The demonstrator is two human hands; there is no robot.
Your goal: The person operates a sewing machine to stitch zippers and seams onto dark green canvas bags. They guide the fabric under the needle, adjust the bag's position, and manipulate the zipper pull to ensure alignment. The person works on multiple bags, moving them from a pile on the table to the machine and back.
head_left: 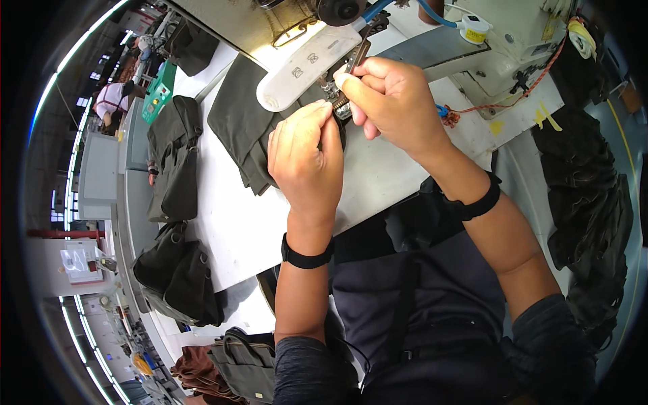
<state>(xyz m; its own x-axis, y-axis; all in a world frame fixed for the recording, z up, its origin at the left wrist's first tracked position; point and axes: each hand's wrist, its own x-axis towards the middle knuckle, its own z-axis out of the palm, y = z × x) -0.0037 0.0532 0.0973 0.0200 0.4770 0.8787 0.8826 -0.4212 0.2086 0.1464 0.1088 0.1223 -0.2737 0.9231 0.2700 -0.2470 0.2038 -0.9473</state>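
Observation:
Both hands are up at the needle area of an industrial sewing machine (516, 57), beside its pale rounded cover (307, 71). My left hand (305, 154) is closed in a pinch just below the metal parts; whatever its fingertips hold is too small to make out. Just right of it, my right hand (398, 98) is also closed, thumb against curled fingers, close to a narrow dark metal piece of the machine. What it grips, if anything, is hidden. Dark olive fabric (236, 118) lies flat on the white table (233, 233), its right part covered by my left hand.
Folded dark bags (177, 158) line the table's left side, with another dark bag (179, 273) nearer me. A green control box (160, 92) stands beyond. Dark cloth (584, 196) hangs at the right. An orange cord (503, 101) runs along the machine. People work at the far left.

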